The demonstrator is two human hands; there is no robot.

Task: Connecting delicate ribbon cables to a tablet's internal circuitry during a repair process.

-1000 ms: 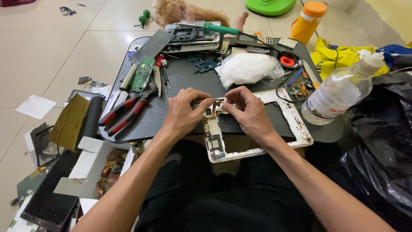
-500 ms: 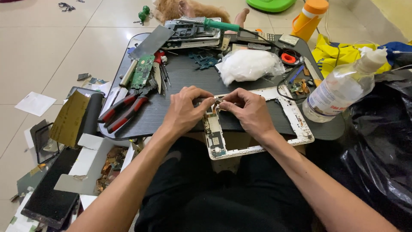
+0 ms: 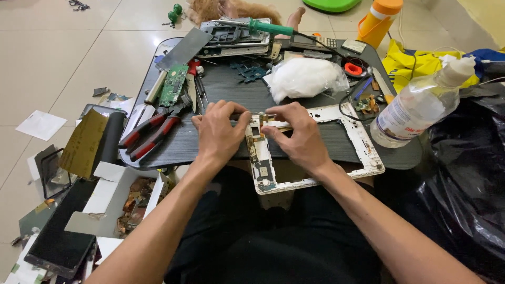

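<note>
A white tablet frame [image 3: 363, 144] lies on a dark tray table [image 3: 226, 92] over my lap. My left hand [image 3: 218, 131] rests on the frame's left edge, fingertips pinched at its top left corner. My right hand [image 3: 297, 134] lies across the frame's upper bar, fingers pinching a small gold-coloured part [image 3: 263, 120] at the same corner. The two hands' fingertips almost touch there. A narrow circuit strip [image 3: 260, 163] runs down the frame's left side below my hands.
Red-handled pliers [image 3: 150, 135], a green circuit board [image 3: 173, 85], a green-handled soldering iron [image 3: 263, 26], a white plastic bag [image 3: 305, 79] and a clear bottle [image 3: 418, 105] crowd the table. Black bag [image 3: 468, 179] at right. Panels, paper and a box [image 3: 113, 197] litter the floor at left.
Both hands stay at the frame's top left corner with only small finger shifts. The view has tipped slightly, so the table sits a little lower in the picture.
</note>
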